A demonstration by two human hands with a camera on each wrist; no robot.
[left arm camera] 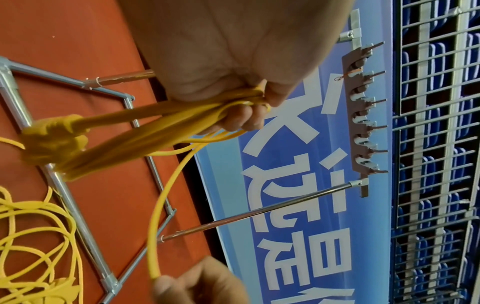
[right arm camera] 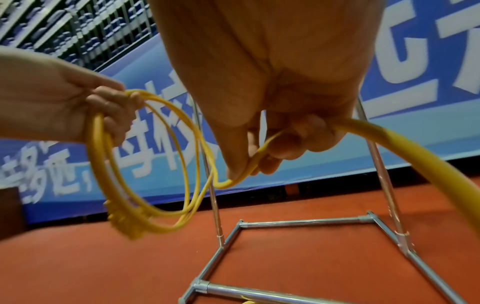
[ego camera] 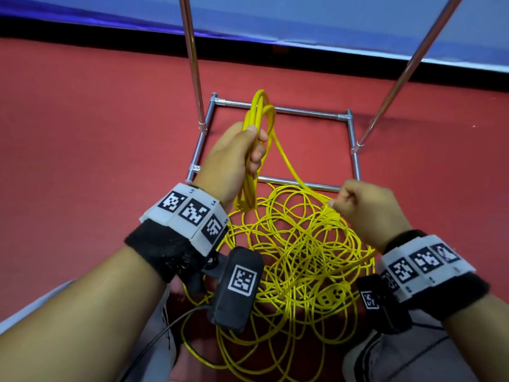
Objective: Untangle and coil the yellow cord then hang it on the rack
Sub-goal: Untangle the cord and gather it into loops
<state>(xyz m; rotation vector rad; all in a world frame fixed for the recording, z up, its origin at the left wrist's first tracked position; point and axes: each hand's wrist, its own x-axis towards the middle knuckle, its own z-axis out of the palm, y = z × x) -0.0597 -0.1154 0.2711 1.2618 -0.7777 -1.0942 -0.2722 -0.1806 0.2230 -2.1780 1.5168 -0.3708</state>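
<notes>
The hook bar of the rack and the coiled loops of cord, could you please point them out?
hook bar (left arm camera: 359, 115): left wrist view, its brown backing strip.
coiled loops (right arm camera: 145, 211): right wrist view, bottom of the loops.

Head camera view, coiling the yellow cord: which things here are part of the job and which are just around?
Part of the job:
- yellow cord, mostly a tangled heap on the floor
- started coil, gripped by the left hand
- right hand, pinching one strand
- rack, metal frame with hooks

Just around:
- blue banner
- red floor
- shoes
</notes>
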